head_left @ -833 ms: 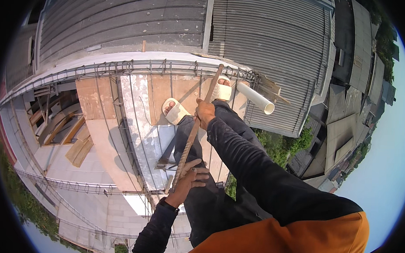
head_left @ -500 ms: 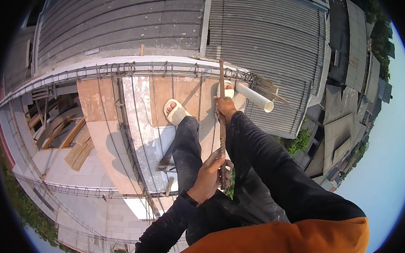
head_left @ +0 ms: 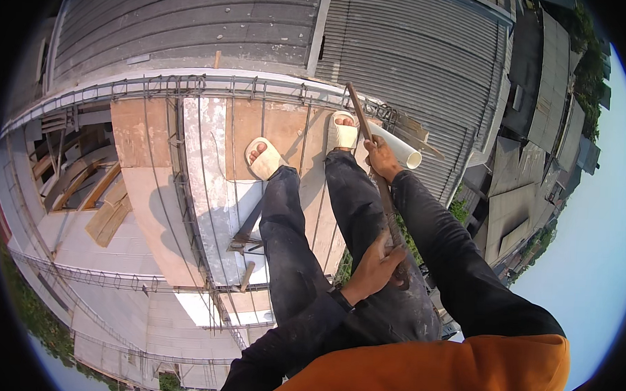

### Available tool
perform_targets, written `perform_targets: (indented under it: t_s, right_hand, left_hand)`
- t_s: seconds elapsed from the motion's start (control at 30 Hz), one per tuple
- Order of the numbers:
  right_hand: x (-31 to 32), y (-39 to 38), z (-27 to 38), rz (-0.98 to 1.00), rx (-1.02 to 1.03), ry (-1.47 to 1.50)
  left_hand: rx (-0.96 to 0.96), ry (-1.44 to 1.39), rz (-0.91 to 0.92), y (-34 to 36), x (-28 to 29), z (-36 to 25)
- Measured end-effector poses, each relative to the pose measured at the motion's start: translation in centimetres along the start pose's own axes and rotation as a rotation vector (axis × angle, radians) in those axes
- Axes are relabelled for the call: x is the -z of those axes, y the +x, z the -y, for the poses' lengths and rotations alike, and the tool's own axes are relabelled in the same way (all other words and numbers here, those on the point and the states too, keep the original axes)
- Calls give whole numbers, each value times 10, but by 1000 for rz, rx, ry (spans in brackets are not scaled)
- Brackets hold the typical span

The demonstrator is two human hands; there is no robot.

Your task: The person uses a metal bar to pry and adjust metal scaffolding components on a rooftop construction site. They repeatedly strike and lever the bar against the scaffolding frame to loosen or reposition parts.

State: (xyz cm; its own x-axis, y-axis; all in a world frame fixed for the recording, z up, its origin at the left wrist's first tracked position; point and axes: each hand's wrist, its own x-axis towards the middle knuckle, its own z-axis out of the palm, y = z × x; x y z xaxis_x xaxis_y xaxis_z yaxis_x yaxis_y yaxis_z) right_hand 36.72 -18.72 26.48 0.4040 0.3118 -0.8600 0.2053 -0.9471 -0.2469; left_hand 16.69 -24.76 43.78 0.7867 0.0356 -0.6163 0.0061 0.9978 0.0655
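A long, narrow brown bar (head_left: pixel 358 109), rusty-looking, slants across in front of my right leg; I cannot tell whether it is metal or wood. My right hand (head_left: pixel 383 159) grips it around its upper middle, beside a white pipe (head_left: pixel 397 149). Closer to my body, my left hand (head_left: pixel 374 270) is wrapped around its lower part, over my thigh. The bar's far end points past my right sandal (head_left: pixel 343 131). My left sandal (head_left: pixel 264 159) rests on the plywood sheets (head_left: pixel 260 121).
Thin steel rods cross the plywood, and a rebar cage (head_left: pixel 261 90) runs along the far edge. Beyond lies a corrugated roof (head_left: pixel 407 61). A dark metal tool (head_left: pixel 240 241) sits left of my leg. At left, loose boards (head_left: pixel 110 216) lie near an opening with timber framing (head_left: pixel 86 181).
Both hands and the bar have shifted right, and the bar has tilted from nearly upright in the picture to slanting. My left hand is lower, and my right sandal now shows fully.
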Motion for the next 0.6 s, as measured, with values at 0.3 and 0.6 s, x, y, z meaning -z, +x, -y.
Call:
perform_targets:
  t_s: [0.3,0.6]
  right_hand:
    - [55,-13,51,-85,150,-213]
    - [64,66,26,116,108,-580]
  left_hand:
    - [80,9,162,26,-6,-1]
    - [-223,188,-329,-14,97,14]
